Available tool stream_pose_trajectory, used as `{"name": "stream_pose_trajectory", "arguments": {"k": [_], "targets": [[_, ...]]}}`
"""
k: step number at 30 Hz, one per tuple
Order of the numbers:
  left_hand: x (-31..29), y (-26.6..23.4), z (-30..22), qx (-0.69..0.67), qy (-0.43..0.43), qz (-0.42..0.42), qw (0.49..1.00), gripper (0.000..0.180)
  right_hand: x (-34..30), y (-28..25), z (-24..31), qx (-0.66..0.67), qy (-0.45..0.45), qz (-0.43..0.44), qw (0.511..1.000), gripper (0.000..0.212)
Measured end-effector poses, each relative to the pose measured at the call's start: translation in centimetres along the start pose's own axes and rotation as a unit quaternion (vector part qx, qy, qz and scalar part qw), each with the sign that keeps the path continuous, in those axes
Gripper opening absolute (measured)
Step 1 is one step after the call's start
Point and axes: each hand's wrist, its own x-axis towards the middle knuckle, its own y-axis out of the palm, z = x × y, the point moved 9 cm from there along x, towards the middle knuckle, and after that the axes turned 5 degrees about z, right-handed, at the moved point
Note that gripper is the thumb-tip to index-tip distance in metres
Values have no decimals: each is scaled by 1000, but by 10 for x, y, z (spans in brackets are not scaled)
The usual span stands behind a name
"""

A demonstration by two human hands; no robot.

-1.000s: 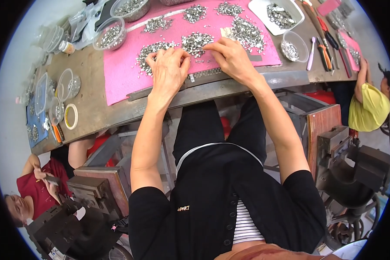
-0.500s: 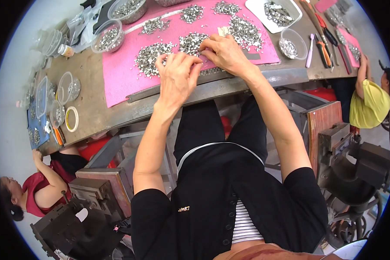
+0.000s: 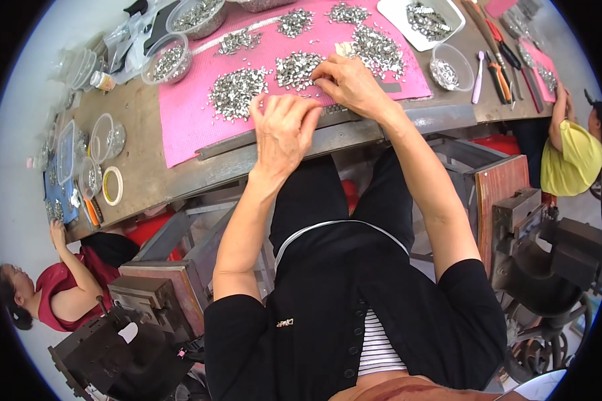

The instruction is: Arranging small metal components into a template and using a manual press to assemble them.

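Counting remotely, I find six heaps of shiny metal pieces (image 3: 297,71) on one textured pink mat (image 3: 180,130) by the near edge of the bench (image 3: 142,120); left hand (image 3: 282,130) and right hand (image 3: 348,81) curl above, whether grasping anything I cannot tell.

Laid across the bench (image 3: 140,127) — a mat (image 3: 180,142), with a bar (image 3: 231,144) along its near edge. On the mat, left to right: left heap (image 3: 237,93), middle heap (image 3: 297,70), right heap (image 3: 380,53); farther back, three far heaps (image 3: 294,23). At the mat's far left, a tub (image 3: 152,79) with pieces inside. At its far right, a tray (image 3: 441,44); nearer, a cup (image 3: 467,63) — then, further right, toothbrush (image 3: 478,79) and pliers (image 3: 499,83). Left of the mat, near the bench edge, a tape roll (image 3: 120,185).
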Motion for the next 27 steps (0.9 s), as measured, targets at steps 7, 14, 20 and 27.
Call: {"name": "stream_pose_trajectory", "arguments": {"k": [7,14,20,27], "targets": [[16,-8,40,80,-69,25,994,8,0,1,8,-67,0,-8,998,10],[23,4,43,94,-46,50,993,8,-5,-6,0,5,10,5,1000,11],[21,4,46,89,-42,45,994,8,-6,-4,1,27,28,12,999,12],[25,7,48,77,-33,68,994,9,-7,-2,10,-62,24,0,998,10]]}}
